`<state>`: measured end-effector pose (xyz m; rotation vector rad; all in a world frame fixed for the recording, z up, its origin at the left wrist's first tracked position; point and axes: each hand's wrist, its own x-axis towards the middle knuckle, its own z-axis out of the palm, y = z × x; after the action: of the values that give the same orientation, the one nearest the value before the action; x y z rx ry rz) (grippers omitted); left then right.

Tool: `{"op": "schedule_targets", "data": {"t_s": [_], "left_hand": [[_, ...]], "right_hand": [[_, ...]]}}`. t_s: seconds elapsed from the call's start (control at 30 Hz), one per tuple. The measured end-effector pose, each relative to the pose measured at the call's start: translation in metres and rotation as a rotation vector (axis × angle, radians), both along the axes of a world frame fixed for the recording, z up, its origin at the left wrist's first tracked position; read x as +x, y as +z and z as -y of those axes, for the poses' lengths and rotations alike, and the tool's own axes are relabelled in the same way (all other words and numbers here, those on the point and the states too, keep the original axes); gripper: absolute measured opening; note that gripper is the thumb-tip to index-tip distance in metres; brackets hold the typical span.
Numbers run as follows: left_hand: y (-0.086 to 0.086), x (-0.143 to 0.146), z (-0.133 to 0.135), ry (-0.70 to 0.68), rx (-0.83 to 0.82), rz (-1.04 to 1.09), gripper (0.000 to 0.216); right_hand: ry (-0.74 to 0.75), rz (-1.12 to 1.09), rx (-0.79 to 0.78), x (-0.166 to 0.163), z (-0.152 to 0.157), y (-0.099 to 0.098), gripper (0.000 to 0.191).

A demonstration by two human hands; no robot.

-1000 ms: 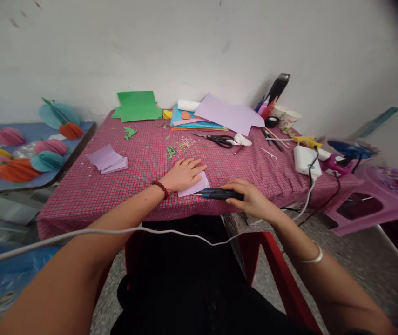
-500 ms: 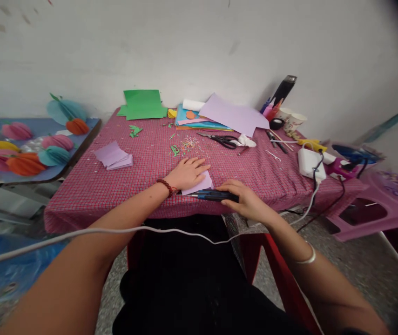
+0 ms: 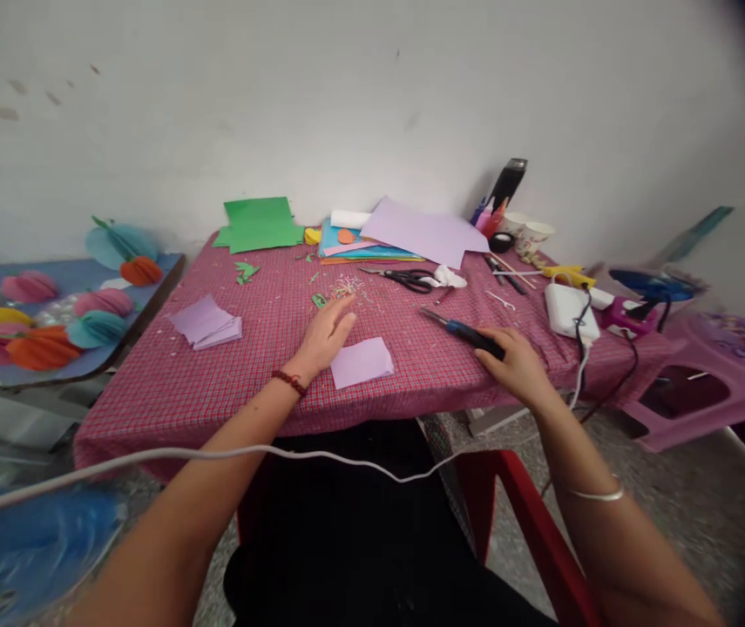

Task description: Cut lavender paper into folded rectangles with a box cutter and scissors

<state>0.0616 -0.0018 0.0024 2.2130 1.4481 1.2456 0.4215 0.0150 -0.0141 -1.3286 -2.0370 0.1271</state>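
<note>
Head | left hand spread beside lilac paper | right hand grips blue tool

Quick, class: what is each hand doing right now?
Left hand: open, empty, beside the lilac paper.
Right hand: closed on the blue-and-black tool.

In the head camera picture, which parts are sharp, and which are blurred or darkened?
Head view: the lilac paper and the blue-handled tool in the right hand are sharp under soft, even light; the lower-left corner is smeared; the upper-right corner fades to black.
</note>
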Motion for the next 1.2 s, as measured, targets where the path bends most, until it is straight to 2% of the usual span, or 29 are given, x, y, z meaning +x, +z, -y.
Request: {"op": "schedule_targets", "data": {"t_s": [0.1, 0.23, 0.3, 0.37, 0.43, 0.5, 0.6, 0.73, 0.83, 0.9, 1.07, 1.13, 1.2], "left_hand": [[0.003, -0.001, 0.001, 0.022, -0.068, 0.08, 0.044], [0.017, 0.002, 0.019, 0.026, -0.124, 0.049, 0.043], [0.023, 0.001, 0.034, 0.036, -0.138, 0.018, 0.04], [0.025, -0.002, 0.048, 0.03, -0.159, -0.008, 0.038], [0.024, -0.007, 0.06, 0.015, -0.183, -0.022, 0.037], [0.022, -0.012, 0.069, 0.011, -0.199, -0.023, 0.036], [0.024, -0.019, 0.074, 0.029, -0.183, -0.037, 0.034], [0.032, -0.02, 0.076, 0.042, -0.096, -0.069, 0.028], [0.037, -0.017, 0.08, 0.035, -0.051, -0.074, 0.026], [0.038, -0.015, 0.083, 0.031, -0.043, -0.081, 0.025], [0.038, -0.017, 0.084, 0.055, -0.066, -0.09, 0.024], [0.039, -0.02, 0.083, 0.067, -0.081, -0.087, 0.024], [0.04, -0.024, 0.082, 0.068, -0.082, -0.09, 0.024]], "right_hand": [[-0.034, 0.022, 0.074, 0.0, 0.0, -0.009, 0.037], [-0.058, -0.039, 0.204, -0.02, 0.022, 0.006, 0.032], [0.103, -0.041, 0.196, -0.042, 0.038, 0.019, 0.03], [0.338, 0.008, 0.124, -0.07, 0.051, 0.031, 0.031], [0.481, 0.089, 0.057, -0.1, 0.057, 0.037, 0.035], [0.523, 0.164, 0.02, -0.125, 0.055, 0.038, 0.04], [0.481, 0.233, 0.021, -0.147, 0.043, 0.031, 0.036], [0.373, 0.204, 0.046, -0.156, 0.027, 0.019, 0.019], [0.319, 0.143, 0.028, -0.154, 0.021, 0.017, 0.018], [0.379, 0.114, 0.016, -0.15, 0.02, 0.019, 0.021], [0.599, 0.264, -0.032, -0.149, 0.018, 0.031, 0.058], [0.639, 0.358, -0.056, -0.156, 0.012, 0.035, 0.056], [0.638, 0.422, -0.065, -0.166, 0.005, 0.038, 0.042]]}}
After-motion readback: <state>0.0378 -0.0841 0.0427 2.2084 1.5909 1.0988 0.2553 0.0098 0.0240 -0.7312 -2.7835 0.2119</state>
